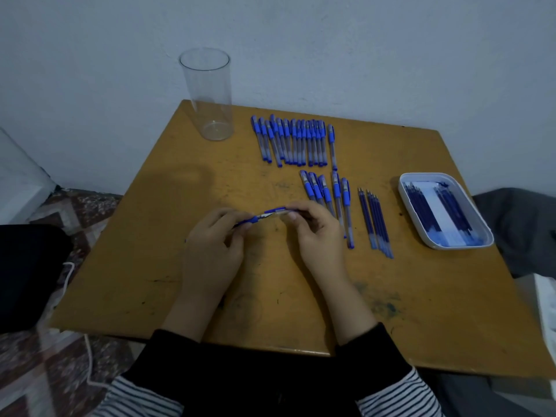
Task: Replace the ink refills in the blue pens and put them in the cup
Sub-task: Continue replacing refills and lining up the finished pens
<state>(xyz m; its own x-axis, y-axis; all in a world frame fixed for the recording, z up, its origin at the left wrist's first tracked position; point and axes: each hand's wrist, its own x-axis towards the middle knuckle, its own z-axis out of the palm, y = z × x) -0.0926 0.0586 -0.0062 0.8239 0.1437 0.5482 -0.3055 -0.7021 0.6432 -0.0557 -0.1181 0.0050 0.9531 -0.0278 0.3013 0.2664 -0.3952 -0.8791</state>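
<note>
Head view, centre frame — left hand (212, 240) and right hand (316, 231) both pinch one blue pen (264, 217), seemingly pulled apart at mid-barrel, above the table (156, 266) — clear cup (210, 94) upper left.

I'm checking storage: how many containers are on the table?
2: clear cup, far left corner; white tray holding refills, right edge. None appears hidden.
</note>
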